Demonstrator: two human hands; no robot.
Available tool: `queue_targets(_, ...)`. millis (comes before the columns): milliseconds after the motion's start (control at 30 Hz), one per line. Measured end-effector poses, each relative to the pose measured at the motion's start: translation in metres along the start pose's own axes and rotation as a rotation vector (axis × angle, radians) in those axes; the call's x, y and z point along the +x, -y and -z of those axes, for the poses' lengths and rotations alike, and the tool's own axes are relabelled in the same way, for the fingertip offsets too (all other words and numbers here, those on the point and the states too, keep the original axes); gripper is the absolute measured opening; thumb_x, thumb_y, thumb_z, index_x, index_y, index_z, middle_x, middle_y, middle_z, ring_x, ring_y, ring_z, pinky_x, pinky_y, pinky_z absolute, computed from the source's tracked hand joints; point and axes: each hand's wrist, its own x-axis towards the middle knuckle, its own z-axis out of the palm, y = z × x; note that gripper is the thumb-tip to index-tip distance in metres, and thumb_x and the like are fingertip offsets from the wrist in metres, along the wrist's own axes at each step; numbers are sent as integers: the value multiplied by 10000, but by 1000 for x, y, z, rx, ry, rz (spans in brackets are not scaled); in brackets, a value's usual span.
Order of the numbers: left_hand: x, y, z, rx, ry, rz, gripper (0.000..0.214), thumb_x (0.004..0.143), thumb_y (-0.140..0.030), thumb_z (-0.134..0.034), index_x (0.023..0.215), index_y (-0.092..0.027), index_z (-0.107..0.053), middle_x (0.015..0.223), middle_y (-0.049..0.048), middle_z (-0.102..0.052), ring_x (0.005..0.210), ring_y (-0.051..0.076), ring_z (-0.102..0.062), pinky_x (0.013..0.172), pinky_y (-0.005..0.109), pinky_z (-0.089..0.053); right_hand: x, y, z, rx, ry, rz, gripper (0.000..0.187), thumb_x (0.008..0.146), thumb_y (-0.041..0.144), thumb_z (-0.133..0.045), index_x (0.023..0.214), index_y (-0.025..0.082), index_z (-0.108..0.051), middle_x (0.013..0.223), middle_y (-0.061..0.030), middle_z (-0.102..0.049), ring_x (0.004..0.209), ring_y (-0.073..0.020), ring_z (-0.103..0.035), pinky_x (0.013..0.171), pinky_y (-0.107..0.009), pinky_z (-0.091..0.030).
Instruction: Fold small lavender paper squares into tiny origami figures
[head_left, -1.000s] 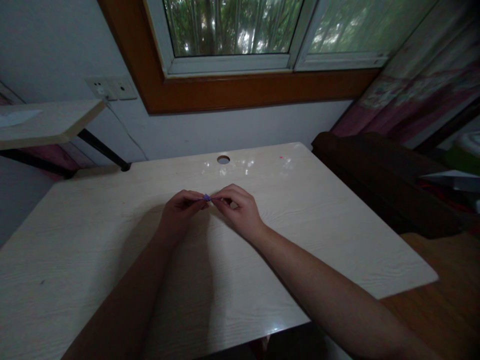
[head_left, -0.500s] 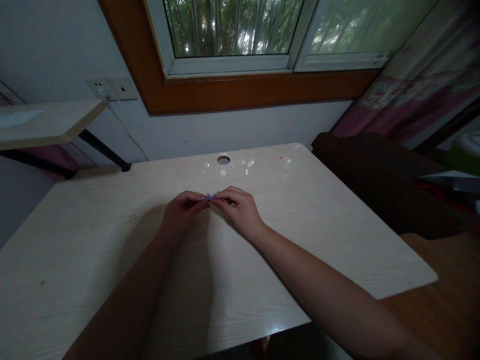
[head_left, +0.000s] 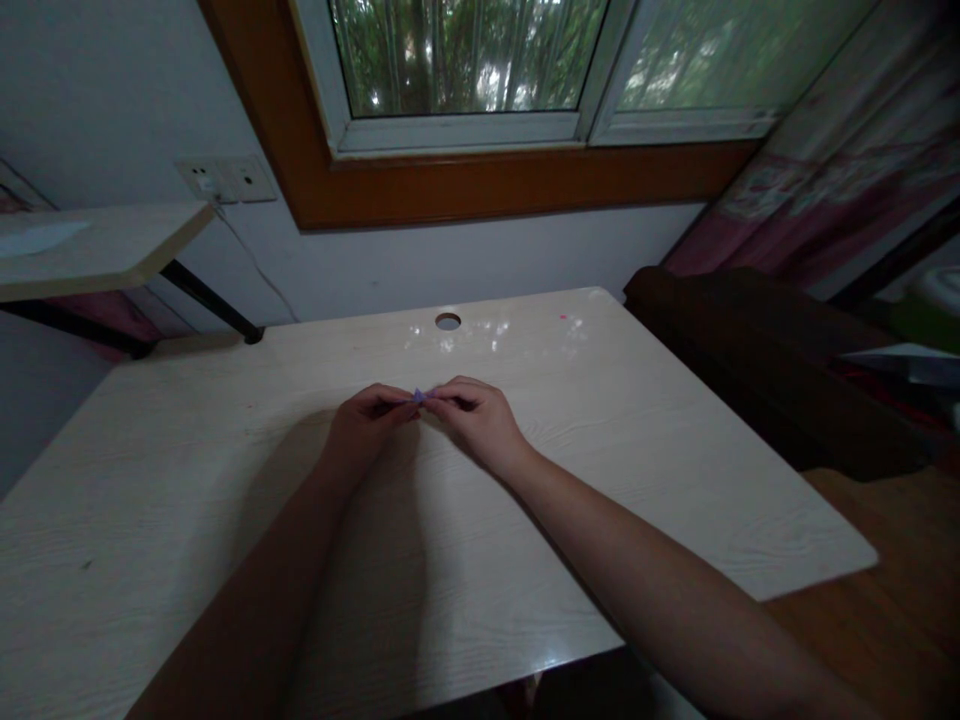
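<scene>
Between my two hands is a small purple piece of folded paper [head_left: 419, 396], with a pointed tip sticking up. My left hand [head_left: 365, 420] pinches its left side between thumb and fingers. From the right, my right hand [head_left: 480, 415] grips the other side in the same kind of pinch. The fingertips of both hands nearly meet and cover most of the paper, so its full shape is hidden. Both hands are over the middle of the pale wood-grain table [head_left: 637, 480], toward its far side.
A round cable hole [head_left: 448, 322] lies near the table's back edge, with a tiny pink speck [head_left: 563, 317] to its right. At the left, a raised shelf [head_left: 112, 245] stands on black legs. A cable [head_left: 259, 265] hangs from the wall socket [head_left: 225, 180]. Dark furniture [head_left: 750, 370] borders the right.
</scene>
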Motion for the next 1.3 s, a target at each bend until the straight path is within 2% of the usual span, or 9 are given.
queue_targets(300, 2, 2, -1, 14, -3, 8, 295, 696, -393, -817, 885, -184, -731, 844, 53, -763, 756, 182, -712, 739, 303, -574, 1, 3, 4, -19, 10, 12, 72, 823, 260, -711, 837, 228, -774, 780, -27, -699, 702, -143, -613, 628, -271, -446)
queue_targets(500, 0, 0, -1, 58, -13, 16, 228, 718, -385, -799, 808, -184, -743, 752, 37, -750, 711, 177, -707, 706, 287, -574, 1, 5, 3, -17, 20, 23, 69, 826, 257, -712, 826, 231, -775, 771, -25, -694, 695, -142, -615, 616, -268, -448)
queue_targets(667, -2, -5, -2, 67, -41, -7, 198, 723, -362, -793, 768, -178, -733, 705, 25, -735, 677, 158, -694, 669, 257, -562, 0, 4, 2, 6, 52, 30, 76, 845, 264, -700, 858, 242, -771, 813, -26, -706, 751, -148, -644, 682, -273, -482)
queue_targets(833, -4, -8, -1, 43, -21, 53, 201, 703, -342, -800, 689, -166, -706, 622, 15, -707, 591, 144, -664, 590, 240, -543, 0, 1, 3, 3, 52, 30, 59, 825, 266, -722, 840, 231, -767, 787, -24, -694, 725, -144, -629, 664, -272, -469)
queue_targets(1067, -5, -5, 4, -76, 48, 117, 133, 703, -267, -794, 667, -161, -724, 628, 16, -709, 582, 134, -648, 594, 237, -533, -1, 6, 4, 54, 94, 4, 93, 794, 289, -740, 748, 208, -735, 752, -19, -668, 680, -132, -597, 629, -265, -452)
queue_targets(1300, -5, -10, 0, -77, 17, 126, 142, 697, -270, -792, 650, -154, -725, 605, 23, -701, 575, 141, -644, 592, 249, -533, 0, 9, 6, 56, 100, 12, 138, 793, 305, -737, 710, 197, -712, 726, -12, -641, 675, -128, -580, 627, -264, -438)
